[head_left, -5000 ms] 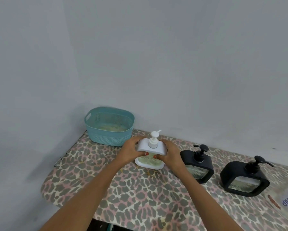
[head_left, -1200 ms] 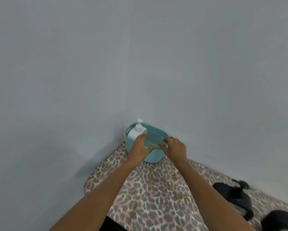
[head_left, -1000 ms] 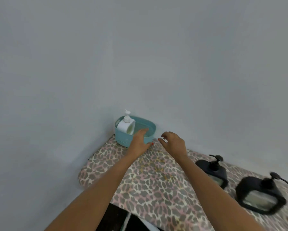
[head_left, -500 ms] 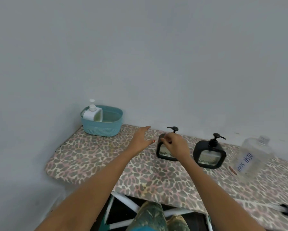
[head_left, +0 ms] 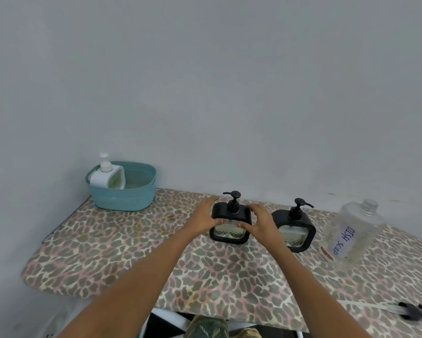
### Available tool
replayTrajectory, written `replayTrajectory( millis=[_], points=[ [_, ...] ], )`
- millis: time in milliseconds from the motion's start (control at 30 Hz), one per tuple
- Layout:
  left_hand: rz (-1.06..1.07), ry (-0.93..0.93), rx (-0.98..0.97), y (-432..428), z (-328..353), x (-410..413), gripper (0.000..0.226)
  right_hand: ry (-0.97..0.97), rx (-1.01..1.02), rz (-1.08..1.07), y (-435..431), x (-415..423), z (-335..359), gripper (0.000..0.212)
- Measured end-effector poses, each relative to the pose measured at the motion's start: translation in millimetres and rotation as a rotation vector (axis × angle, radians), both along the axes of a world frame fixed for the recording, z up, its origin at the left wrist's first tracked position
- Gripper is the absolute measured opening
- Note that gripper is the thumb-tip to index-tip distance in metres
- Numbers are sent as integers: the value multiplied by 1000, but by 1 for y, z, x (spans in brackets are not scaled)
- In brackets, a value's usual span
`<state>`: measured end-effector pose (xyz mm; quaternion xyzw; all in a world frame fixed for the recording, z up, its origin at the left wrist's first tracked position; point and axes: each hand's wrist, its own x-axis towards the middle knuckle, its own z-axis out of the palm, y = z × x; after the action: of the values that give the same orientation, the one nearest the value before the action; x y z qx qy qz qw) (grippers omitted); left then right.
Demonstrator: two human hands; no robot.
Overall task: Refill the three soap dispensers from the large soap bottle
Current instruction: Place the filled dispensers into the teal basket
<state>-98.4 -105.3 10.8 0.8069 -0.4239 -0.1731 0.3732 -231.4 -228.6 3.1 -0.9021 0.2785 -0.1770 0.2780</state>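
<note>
Bottle [head_left: 356, 230] label reads "DISH SOAP"; left hand [head_left: 204, 217], right hand [head_left: 260, 222] grip closed on black dispenser [head_left: 230, 232].

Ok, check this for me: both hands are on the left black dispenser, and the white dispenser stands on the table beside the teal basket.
One thing is wrong. The white dispenser stands inside the teal basket, not on the table beside it, as the head view shows. The rest is right: the left hand and the right hand are both on the left black dispenser.
</note>
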Motion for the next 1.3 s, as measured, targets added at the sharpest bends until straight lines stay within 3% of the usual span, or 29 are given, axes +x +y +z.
replayTrajectory(
  millis=[133,400,567,767,1300],
  points=[
    [-40,12,15,-7,-4,4,73,-4,60,22,-6,5,-7,66],
    [-50,33,-75,-12,-9,9,61,-86,156,12,-7,8,-11,60],
    [-84,26,-101,-7,-7,7,47,-50,134,44,-6,9,-5,56],
    [-86,9,-124,10,8,11,44,0,77,92,0,13,15,56],
    [31,-137,-195,93,83,62,43,-91,-16,274,53,83,80,49]
  ],
)
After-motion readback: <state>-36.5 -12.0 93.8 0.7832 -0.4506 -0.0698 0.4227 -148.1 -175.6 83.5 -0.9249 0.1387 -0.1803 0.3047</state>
